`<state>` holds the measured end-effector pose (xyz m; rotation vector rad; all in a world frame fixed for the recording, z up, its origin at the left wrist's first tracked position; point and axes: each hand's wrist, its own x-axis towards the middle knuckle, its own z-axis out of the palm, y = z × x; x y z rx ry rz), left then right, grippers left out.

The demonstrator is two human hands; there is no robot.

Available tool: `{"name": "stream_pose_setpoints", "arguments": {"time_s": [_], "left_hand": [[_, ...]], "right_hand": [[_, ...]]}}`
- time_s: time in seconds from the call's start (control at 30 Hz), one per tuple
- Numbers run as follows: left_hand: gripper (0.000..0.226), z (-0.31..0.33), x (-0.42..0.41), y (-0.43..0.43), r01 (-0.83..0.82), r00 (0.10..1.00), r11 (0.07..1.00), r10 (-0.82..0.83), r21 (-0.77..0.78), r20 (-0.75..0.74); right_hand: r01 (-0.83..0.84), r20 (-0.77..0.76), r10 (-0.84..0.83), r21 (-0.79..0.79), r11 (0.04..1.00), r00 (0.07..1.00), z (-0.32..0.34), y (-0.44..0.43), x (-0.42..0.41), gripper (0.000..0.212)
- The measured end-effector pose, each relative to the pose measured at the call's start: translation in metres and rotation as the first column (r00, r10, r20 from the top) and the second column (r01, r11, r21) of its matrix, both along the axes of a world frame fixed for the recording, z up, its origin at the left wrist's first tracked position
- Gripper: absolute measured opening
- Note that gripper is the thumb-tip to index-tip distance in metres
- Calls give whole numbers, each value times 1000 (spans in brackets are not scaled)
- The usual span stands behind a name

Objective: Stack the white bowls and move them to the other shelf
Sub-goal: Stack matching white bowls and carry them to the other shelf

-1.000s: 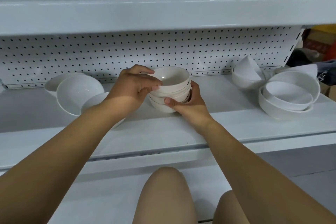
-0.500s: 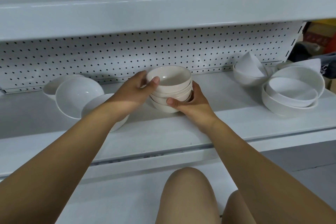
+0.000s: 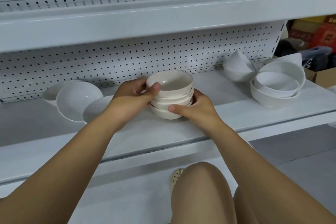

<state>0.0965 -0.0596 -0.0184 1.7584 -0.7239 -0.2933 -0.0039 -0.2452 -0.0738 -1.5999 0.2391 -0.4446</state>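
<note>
A stack of small white bowls (image 3: 171, 94) stands on the middle shelf (image 3: 227, 114), near its centre. My left hand (image 3: 132, 96) grips the stack from the left, its thumb over the top bowl's rim. On the right side my right hand (image 3: 196, 109) holds the lower bowls, thumb across the front of the bottom one. The stack's base looks to be on the shelf board.
Several larger white bowls (image 3: 78, 100) lean at the left of the same shelf. More nested white bowls (image 3: 278, 85) sit at the right end. An upper shelf (image 3: 163, 22) overhangs closely. Pegboard (image 3: 109, 60) backs the shelf. A lower shelf and my knees are below.
My left thumb has shifted onto the top bowl's rim and the hand has settled lower on the stack. The right hand keeps its hold. The camera view has tilted slightly.
</note>
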Motion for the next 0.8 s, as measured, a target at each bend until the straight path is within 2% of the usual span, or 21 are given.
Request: {"name": "stream_pose_setpoints", "arguments": {"time_s": [0.13, 0.3, 0.43, 0.6, 0.73, 0.8], "left_hand": [[25, 5, -27, -1, 25, 999, 998, -22, -62, 37], [30, 21, -64, -7, 177, 984, 979, -173, -101, 45], [56, 25, -88, -23, 279, 960, 950, -280, -143, 11], [69, 26, -123, -57, 416, 904, 890, -428, -185, -23], [79, 36, -162, -99, 510, 855, 842, -518, -178, -3], [74, 40, -181, -127, 551, 828, 816, -561, -171, -12]], "right_hand": [[60, 38, -61, 16, 998, 997, 13, 7, -35, 79], [152, 88, -150, -18, 988, 985, 33, 12, -91, 76], [262, 118, -254, -55, 964, 960, 42, 14, -138, 77], [431, 134, -419, -80, 899, 898, 49, 6, -200, 79], [521, 144, -511, -39, 853, 847, 54, -17, -252, 72], [561, 142, -554, -10, 828, 820, 54, -35, -276, 73]]}}
